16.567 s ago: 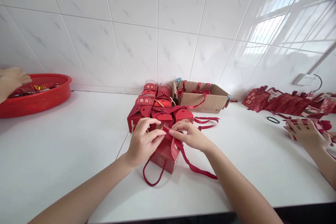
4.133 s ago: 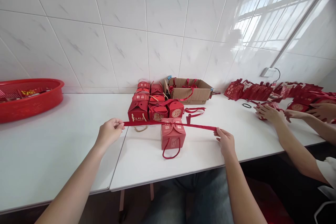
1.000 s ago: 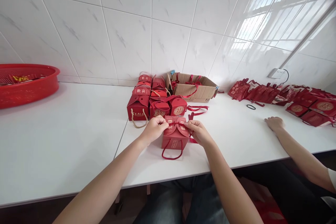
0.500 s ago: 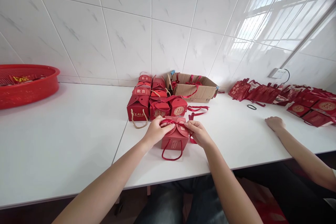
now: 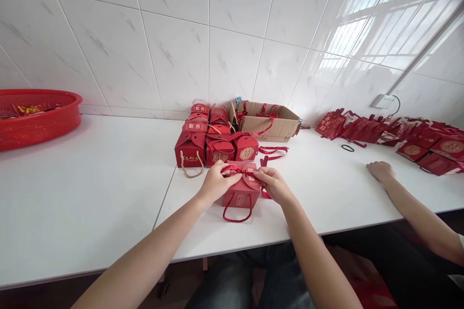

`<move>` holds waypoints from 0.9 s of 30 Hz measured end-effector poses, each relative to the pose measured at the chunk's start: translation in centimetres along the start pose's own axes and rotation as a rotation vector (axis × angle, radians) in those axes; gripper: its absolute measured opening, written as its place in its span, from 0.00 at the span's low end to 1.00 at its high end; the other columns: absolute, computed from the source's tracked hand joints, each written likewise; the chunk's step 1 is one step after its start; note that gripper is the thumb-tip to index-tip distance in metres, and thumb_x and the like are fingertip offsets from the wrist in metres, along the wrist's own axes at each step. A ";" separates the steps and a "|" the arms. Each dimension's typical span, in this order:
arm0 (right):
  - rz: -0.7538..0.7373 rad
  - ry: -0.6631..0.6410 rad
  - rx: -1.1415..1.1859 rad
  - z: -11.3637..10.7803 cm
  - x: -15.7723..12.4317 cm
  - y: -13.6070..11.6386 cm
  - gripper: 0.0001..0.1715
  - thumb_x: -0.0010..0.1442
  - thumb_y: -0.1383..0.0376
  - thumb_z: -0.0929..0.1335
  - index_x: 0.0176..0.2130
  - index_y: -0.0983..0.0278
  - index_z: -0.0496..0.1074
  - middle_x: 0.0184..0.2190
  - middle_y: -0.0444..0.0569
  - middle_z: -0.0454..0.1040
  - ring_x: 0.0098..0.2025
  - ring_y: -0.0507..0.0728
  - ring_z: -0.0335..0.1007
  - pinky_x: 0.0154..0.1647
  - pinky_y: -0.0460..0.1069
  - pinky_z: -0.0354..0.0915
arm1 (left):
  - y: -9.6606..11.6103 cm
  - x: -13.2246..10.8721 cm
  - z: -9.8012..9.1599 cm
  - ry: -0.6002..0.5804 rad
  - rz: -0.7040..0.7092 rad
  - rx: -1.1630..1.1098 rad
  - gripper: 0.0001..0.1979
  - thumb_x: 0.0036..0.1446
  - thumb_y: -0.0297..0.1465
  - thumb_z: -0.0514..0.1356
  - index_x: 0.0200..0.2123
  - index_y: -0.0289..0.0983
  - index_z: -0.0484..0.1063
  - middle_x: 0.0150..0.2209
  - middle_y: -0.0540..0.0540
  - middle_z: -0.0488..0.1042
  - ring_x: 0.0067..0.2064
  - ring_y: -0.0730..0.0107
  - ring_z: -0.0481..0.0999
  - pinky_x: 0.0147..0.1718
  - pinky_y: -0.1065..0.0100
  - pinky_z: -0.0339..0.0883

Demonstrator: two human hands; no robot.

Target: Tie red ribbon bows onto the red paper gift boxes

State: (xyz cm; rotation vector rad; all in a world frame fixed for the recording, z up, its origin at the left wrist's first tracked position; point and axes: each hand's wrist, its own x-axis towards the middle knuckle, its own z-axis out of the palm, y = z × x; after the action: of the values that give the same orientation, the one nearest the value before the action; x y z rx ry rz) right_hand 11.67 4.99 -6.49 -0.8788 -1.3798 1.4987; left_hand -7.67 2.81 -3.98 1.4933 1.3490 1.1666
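Note:
A small red gift box [image 5: 236,199] with a dark red rope handle stands on the white table, close to its front edge. Over the box's closed top flaps lies a shiny red ribbon [image 5: 232,168]. My left hand [image 5: 216,182] pinches the ribbon at the top left of the box, thumb over the flaps. At the top right, my right hand [image 5: 274,184] has its fingers pressed together on the ribbon near the knot. One ribbon end hangs below my right hand beside the box.
Several red boxes [image 5: 190,146] stand behind, next to a cardboard box [image 5: 271,128] of ribbons. A red basket [image 5: 39,125] is far left. At right, another person's hand [image 5: 380,171] rests on the table [image 5: 348,193], near a black ring [image 5: 347,147] and more red boxes [image 5: 440,161].
Both hands keep their hold on the ribbon. The top of the box has shifted very slightly, and my right hand has moved a touch left.

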 end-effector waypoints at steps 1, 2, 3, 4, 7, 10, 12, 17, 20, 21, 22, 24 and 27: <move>0.002 0.000 -0.001 0.0 0.0 0.1 0.24 0.51 0.54 0.72 0.20 0.64 0.60 0.19 0.40 0.57 0.22 0.47 0.49 0.25 0.46 0.45 | 0.0 0.0 0.0 0.005 0.001 0.011 0.15 0.44 0.40 0.66 0.31 0.36 0.70 0.33 0.47 0.68 0.37 0.64 0.73 0.35 0.65 0.67; 0.004 -0.001 0.000 -0.1 0.0 0.1 0.24 0.51 0.54 0.72 0.20 0.64 0.59 0.19 0.40 0.57 0.22 0.47 0.49 0.25 0.46 0.45 | 0.0 0.0 0.1 0.009 0.003 0.023 0.15 0.44 0.40 0.65 0.31 0.36 0.69 0.33 0.48 0.67 0.37 0.64 0.73 0.35 0.65 0.67; 0.004 -0.003 0.001 -0.1 0.0 0.2 0.23 0.52 0.55 0.72 0.20 0.64 0.59 0.19 0.39 0.57 0.22 0.47 0.49 0.25 0.46 0.45 | 0.0 0.0 0.1 0.012 0.003 0.033 0.14 0.45 0.40 0.65 0.30 0.36 0.69 0.32 0.49 0.66 0.37 0.64 0.73 0.35 0.66 0.67; 0.003 -0.006 0.004 -0.1 0.0 0.2 0.23 0.52 0.55 0.72 0.20 0.64 0.59 0.19 0.39 0.57 0.22 0.47 0.49 0.25 0.46 0.44 | 0.1 -0.1 0.1 0.013 0.001 0.036 0.14 0.45 0.40 0.65 0.29 0.36 0.69 0.31 0.50 0.65 0.36 0.65 0.73 0.35 0.66 0.67; 0.001 -0.012 0.024 -0.1 0.0 0.2 0.23 0.52 0.56 0.72 0.20 0.65 0.60 0.19 0.39 0.57 0.22 0.47 0.49 0.25 0.46 0.45 | 0.3 -0.2 0.0 -0.001 -0.014 -0.027 0.14 0.45 0.40 0.65 0.29 0.37 0.68 0.30 0.51 0.66 0.36 0.65 0.72 0.35 0.66 0.65; 0.002 -0.014 0.058 -0.1 -0.1 0.1 0.23 0.51 0.56 0.72 0.19 0.65 0.59 0.18 0.39 0.57 0.22 0.47 0.50 0.25 0.46 0.45 | 0.6 -0.3 -0.1 -0.015 -0.023 -0.138 0.14 0.48 0.42 0.63 0.27 0.38 0.69 0.29 0.51 0.66 0.35 0.67 0.71 0.34 0.68 0.63; 0.000 -0.016 0.080 0.0 0.0 0.2 0.23 0.51 0.57 0.72 0.19 0.64 0.59 0.18 0.39 0.58 0.22 0.47 0.50 0.25 0.46 0.46 | 0.7 -0.3 -0.1 -0.003 -0.019 -0.173 0.16 0.50 0.44 0.61 0.23 0.38 0.68 0.26 0.52 0.63 0.32 0.69 0.69 0.32 0.68 0.61; 0.007 -0.012 0.093 -0.2 0.1 0.4 0.22 0.52 0.58 0.72 0.19 0.65 0.60 0.18 0.39 0.59 0.22 0.47 0.50 0.24 0.46 0.44 | 0.6 -0.2 0.1 0.039 -0.027 -0.173 0.17 0.49 0.43 0.62 0.20 0.37 0.66 0.24 0.53 0.59 0.28 0.72 0.64 0.30 0.69 0.57; 0.009 -0.008 0.095 -0.2 0.2 0.5 0.22 0.51 0.59 0.72 0.19 0.65 0.60 0.17 0.39 0.59 0.21 0.46 0.50 0.24 0.46 0.44 | 0.6 -0.1 0.3 0.043 -0.056 -0.212 0.16 0.47 0.39 0.63 0.18 0.36 0.63 0.24 0.54 0.59 0.27 0.74 0.62 0.29 0.69 0.55; 0.008 -0.006 0.095 -0.3 0.3 0.5 0.22 0.51 0.59 0.72 0.18 0.65 0.60 0.17 0.39 0.59 0.21 0.46 0.50 0.24 0.46 0.44 | 0.6 -0.1 0.3 0.045 -0.068 -0.225 0.16 0.46 0.38 0.63 0.18 0.36 0.62 0.24 0.54 0.58 0.27 0.74 0.61 0.28 0.69 0.55; 0.007 -0.006 0.095 -0.3 0.3 0.5 0.22 0.51 0.59 0.73 0.18 0.65 0.60 0.17 0.39 0.59 0.21 0.46 0.50 0.24 0.46 0.44 | 0.6 -0.1 0.3 0.047 -0.079 -0.235 0.16 0.46 0.37 0.63 0.17 0.36 0.62 0.23 0.54 0.57 0.26 0.75 0.61 0.28 0.70 0.54; 0.006 -0.005 0.091 -0.3 0.3 0.5 0.21 0.50 0.59 0.73 0.18 0.65 0.61 0.17 0.39 0.60 0.20 0.46 0.50 0.24 0.46 0.44 | 0.6 -0.2 0.3 0.045 -0.098 -0.250 0.15 0.46 0.36 0.63 0.18 0.37 0.61 0.22 0.55 0.55 0.26 0.75 0.59 0.27 0.70 0.53; 0.003 -0.004 0.086 -0.4 0.3 0.5 0.20 0.50 0.60 0.72 0.18 0.65 0.61 0.17 0.39 0.60 0.20 0.47 0.50 0.23 0.46 0.44 | 0.6 -0.2 0.3 0.025 -0.113 -0.283 0.15 0.46 0.36 0.63 0.18 0.37 0.60 0.22 0.55 0.55 0.25 0.75 0.59 0.27 0.70 0.52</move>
State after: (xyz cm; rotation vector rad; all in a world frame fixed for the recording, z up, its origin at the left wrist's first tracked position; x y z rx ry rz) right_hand 11.86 5.41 -7.03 -0.8250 -1.3070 1.5515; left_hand -7.23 2.59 -3.45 1.1894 1.2107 1.2490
